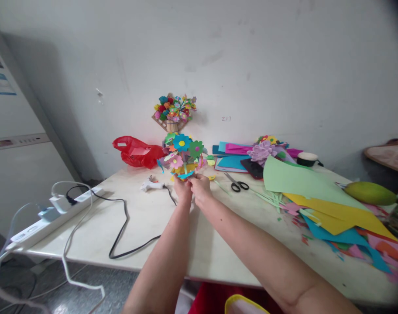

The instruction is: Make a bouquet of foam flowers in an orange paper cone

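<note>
Both hands meet at the base of a bunch of colourful paper flowers (182, 143) near the middle of the table. My left hand (182, 188) has its fingers closed round the lower part of the bunch, by a blue paper piece (186, 175). On the right side of that same piece, my right hand (200, 185) pinches with its fingertips. Blue, green and pink flowers stand above the hands. A white glue gun (151, 185) lies left of my left hand, and black-handled scissors (240, 186) lie to the right of my right hand.
A red plastic bag (136, 152) lies at the back left, a power strip (55, 218) with cords at the left edge. Paper sheets (303, 181), scraps, a phone (252, 168) and a green-yellow fruit (369, 193) are at the right. A flower basket (173, 125) hangs on the wall.
</note>
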A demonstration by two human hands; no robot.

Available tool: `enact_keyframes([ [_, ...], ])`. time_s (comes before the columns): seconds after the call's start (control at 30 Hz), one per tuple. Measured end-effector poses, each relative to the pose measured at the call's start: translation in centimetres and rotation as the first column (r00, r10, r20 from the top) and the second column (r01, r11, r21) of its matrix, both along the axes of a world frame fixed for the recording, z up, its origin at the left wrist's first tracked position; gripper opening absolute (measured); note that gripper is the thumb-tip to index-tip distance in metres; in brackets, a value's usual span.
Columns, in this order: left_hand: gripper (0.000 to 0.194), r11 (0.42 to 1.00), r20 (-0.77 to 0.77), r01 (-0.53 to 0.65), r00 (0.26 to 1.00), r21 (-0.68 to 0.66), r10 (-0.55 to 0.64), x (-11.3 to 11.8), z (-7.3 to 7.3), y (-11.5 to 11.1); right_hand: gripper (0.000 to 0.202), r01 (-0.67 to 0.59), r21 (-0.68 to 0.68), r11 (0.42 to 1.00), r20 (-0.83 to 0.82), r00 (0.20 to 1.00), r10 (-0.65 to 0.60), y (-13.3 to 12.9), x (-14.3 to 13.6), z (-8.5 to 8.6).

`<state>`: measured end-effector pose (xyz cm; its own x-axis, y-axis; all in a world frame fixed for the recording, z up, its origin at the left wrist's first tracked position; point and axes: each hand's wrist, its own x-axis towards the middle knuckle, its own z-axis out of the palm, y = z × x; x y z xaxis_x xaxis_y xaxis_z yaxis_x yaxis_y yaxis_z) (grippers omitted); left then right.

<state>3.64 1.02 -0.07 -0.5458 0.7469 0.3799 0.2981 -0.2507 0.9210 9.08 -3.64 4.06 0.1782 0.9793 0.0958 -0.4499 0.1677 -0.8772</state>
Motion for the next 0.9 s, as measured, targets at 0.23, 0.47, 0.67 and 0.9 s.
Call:
enact_keyframes([
  [0.23,0.029,0.999,0.029,0.028,0.999,0.024,-0.029,0.1,0.4,-0.4,0.011,0.029,0.032,0.999,0.055,0.998,-0.031,0.5,0.1,-0.6],
  [0.47,0.027,0.999,0.036,0.047,0.998,0.014,-0.048,0.0,1.3,-1.4,0.02,0.019,0.147,0.989,0.086,0.996,-0.032,-0.7,0.3,0.1],
  [0.67,0.029,0.991,0.154,0.117,0.98,0.057,-0.125,0.2,1.5,-1.6,0.03,0.026,0.232,0.972,0.211,0.975,-0.077,-1.0,0.5,-0.2],
  [0.9,0.026,0.919,0.295,0.318,0.877,0.234,-0.379,0.2,0.8,-1.0,0.039,0.082,0.26,0.962,0.303,0.939,-0.162,-0.6,0.5,-1.4],
])
